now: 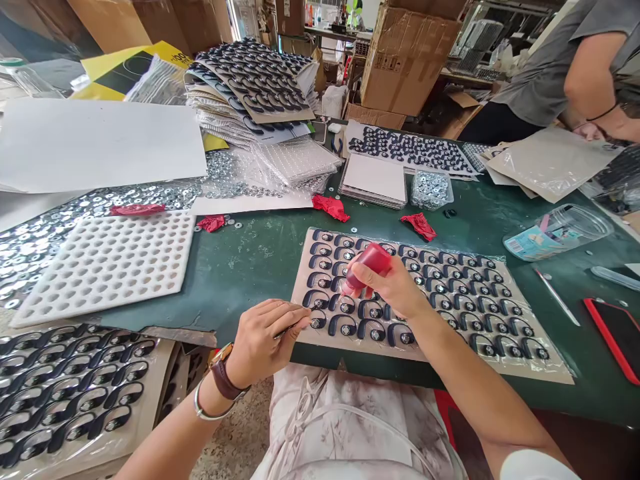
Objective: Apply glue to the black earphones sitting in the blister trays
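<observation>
A beige tray (530, 333) lined with several rows of black hook-shaped parts lies on the green table in front of me. My right hand (395, 287) is closed around a small red bottle (367, 265), tipped nozzle-down over the tray's left rows. My left hand (263, 340) pinches a thin metal tool whose tip touches a part at the tray's near-left corner. A watch and a bangle sit on my left wrist.
A white perforated foam board (110, 263) lies left, loose metal washers behind it. Stacks of filled trays (255, 80) stand at the back; another tray (65, 393) sits near left. Red rags (419, 225), a clear jar (560, 233), tweezers (557, 297) and a red phone (613, 333) lie right. Another person (575, 67) leans in far right.
</observation>
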Motion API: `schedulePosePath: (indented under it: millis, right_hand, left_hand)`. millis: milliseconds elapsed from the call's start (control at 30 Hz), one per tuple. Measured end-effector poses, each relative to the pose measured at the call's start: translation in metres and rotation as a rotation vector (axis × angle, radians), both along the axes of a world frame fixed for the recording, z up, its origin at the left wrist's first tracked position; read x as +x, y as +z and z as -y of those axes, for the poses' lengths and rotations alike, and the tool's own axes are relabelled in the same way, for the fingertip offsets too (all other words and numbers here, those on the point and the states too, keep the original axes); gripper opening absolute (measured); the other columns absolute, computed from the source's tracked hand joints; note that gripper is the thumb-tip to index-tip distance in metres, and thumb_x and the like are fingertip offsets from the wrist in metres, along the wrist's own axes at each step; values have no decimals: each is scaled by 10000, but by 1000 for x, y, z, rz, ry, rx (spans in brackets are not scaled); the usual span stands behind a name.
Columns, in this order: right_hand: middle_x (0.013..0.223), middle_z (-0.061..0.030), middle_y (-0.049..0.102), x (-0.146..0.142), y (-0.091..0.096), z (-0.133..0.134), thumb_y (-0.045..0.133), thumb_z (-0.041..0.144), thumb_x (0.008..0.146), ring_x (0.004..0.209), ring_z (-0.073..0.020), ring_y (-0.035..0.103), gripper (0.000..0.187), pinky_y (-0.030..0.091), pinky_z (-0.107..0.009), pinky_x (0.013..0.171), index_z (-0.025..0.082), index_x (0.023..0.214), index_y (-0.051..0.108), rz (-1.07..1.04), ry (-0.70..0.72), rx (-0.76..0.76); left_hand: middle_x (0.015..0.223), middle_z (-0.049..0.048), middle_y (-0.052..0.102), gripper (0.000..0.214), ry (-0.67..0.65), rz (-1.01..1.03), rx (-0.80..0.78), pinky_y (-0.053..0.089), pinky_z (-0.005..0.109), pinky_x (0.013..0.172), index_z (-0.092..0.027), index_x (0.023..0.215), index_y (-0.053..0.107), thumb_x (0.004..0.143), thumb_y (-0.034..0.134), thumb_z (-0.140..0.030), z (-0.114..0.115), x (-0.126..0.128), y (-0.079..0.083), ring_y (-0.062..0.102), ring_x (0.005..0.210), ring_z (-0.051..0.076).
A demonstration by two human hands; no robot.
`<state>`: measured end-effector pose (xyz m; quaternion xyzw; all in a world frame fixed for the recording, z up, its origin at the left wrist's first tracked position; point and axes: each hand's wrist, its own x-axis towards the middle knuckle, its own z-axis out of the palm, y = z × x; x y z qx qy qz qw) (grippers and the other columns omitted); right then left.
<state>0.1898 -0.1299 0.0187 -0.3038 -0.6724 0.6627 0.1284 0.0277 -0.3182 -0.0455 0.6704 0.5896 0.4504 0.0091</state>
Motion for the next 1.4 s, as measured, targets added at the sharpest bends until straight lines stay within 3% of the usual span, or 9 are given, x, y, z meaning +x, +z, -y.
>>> schedulePosePath:
  millis: [200, 400, 767, 900, 1033, 1167, 1300, 1400]
  right_hand:
    - [644, -8, 693, -2, -36, 29, 708, 419, 823, 565, -148, 653, 238, 529, -257, 553, 185, 811, 669, -192, -215, 165]
    - [660, 4, 685, -3, -67, 35, 687, 389, 847, 591, -154, 656, 186, 542, -285, 605, 204, 849, 672, -199, -249, 259]
    - [681, -10, 698, -1, -69, 37, 717, 385, 814, 601, -158, 640, 197, 537, -293, 643, 198, 850, 669, -137, -226, 419]
    - [690, -12, 690, 3, -45, 36, 695, 385, 837, 628, -164, 668, 192, 554, -284, 629, 197, 845, 659, -239, -323, 320]
    - [649, -9, 677, 7, -26, 43, 653, 405, 873, 603, -161, 678, 218, 554, -260, 569, 188, 847, 652, -177, -222, 98]
    - [712, -19, 696, 5, -46, 57, 724, 362, 817, 623, -180, 692, 204, 577, -317, 660, 197, 912, 651, -202, -300, 232]
    - [710, -23, 696, 4, -70, 66, 721, 347, 813, 626, -189, 685, 206, 568, -337, 666, 203, 937, 643, -223, -250, 329]
    - [709, -26, 697, 5, -75, 68, 734, 343, 798, 624, -194, 681, 230, 562, -335, 645, 203, 955, 642, -194, -216, 341]
  left_hand:
    - [917, 33, 739, 142, 17, -1, -2, 520, 281, 716, -177, 975, 644, 879, 588, -89, 1, 1, -1, 670, 748, 138]
    - [910, 35, 741, 141, 21, 6, -13, 521, 276, 706, -179, 967, 652, 882, 578, -94, 2, 0, -1, 672, 741, 140]
    - [921, 27, 738, 180, 16, 38, -27, 516, 281, 711, -191, 1005, 645, 875, 592, -80, 1, -2, -2, 663, 745, 137]
    - [911, 34, 740, 166, 32, 41, -20, 526, 267, 710, -195, 1012, 651, 887, 587, -106, 1, -2, -3, 676, 747, 132]
    - [906, 45, 745, 205, 16, -5, 104, 560, 285, 767, -189, 1070, 637, 884, 582, -123, 14, 2, -6, 700, 783, 149]
    - [895, 71, 746, 209, -16, -99, 150, 574, 301, 771, -132, 1077, 642, 882, 570, -112, 32, 9, -7, 711, 811, 169]
    - [891, 99, 741, 203, -48, -199, 157, 577, 313, 768, -78, 1062, 649, 877, 572, -111, 39, 15, -8, 716, 818, 188]
    - [892, 104, 739, 191, -37, -195, 153, 576, 319, 762, -70, 1047, 652, 878, 569, -106, 37, 19, -9, 715, 817, 192]
